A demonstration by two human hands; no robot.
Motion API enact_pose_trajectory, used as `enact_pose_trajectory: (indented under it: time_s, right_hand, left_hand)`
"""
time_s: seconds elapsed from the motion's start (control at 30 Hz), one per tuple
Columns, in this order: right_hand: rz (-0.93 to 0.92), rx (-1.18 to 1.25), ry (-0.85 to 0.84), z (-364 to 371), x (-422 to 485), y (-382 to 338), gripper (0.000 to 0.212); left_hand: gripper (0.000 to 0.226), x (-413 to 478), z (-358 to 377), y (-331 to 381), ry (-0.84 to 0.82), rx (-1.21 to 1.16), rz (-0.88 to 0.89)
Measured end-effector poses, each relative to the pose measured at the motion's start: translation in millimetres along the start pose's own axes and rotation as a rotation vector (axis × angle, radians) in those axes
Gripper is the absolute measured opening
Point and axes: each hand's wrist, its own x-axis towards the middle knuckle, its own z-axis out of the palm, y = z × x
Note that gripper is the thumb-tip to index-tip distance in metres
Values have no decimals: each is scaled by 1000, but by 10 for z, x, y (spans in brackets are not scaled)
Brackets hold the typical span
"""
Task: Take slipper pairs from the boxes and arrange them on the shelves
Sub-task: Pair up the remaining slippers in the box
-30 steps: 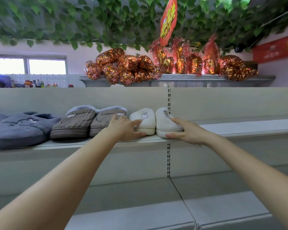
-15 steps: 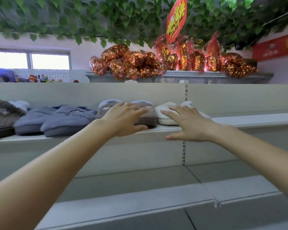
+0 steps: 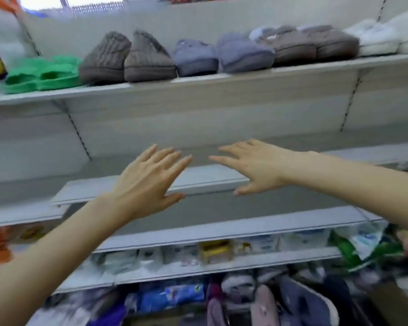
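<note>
My left hand (image 3: 146,184) and right hand (image 3: 257,168) hold nothing, the fingers (image 3: 172,161) spread and straight, in the middle of the frame before the middle shelf (image 3: 92,189). The loose slippers (image 3: 266,304) lie far below, at the bottom centre-right of the frame, so I judge the right hand is nearer. Their long axis seems to run up the frame, but it is blurred.
</note>
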Motion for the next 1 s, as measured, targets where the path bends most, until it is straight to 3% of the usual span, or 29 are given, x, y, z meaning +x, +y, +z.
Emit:
enact_pose_trajectory:
  time_s: [0.23,0.43,0.5,0.6,0.77,1.0]
  right_hand:
    - [-150,148,-286,983,663,-1251,96]
    - [-330,293,-444,2156,1193,-2196,96]
    - [-328,346,-519,2578,1322,-2495,94]
    - [-249,474,-668,3294,1429,-2895,93]
    - [9,761,-910,4577,1242,-3494,92]
    - [273,1095,-1150,6115,630,-4403,85]
  left_hand:
    - [84,-1484,1156,-174,-328,-145,-238]
    - [75,-2968,2045,175,-550,-323,-557]
    - [75,-3362,2283,356,-704,-383,-650]
    - [79,-3854,2695,719,-913,-492,-821]
    - [74,-4374,3365,1557,-1061,-655,-1095]
    - [76,-4828,4414,2673,-1164,-815,-1301]
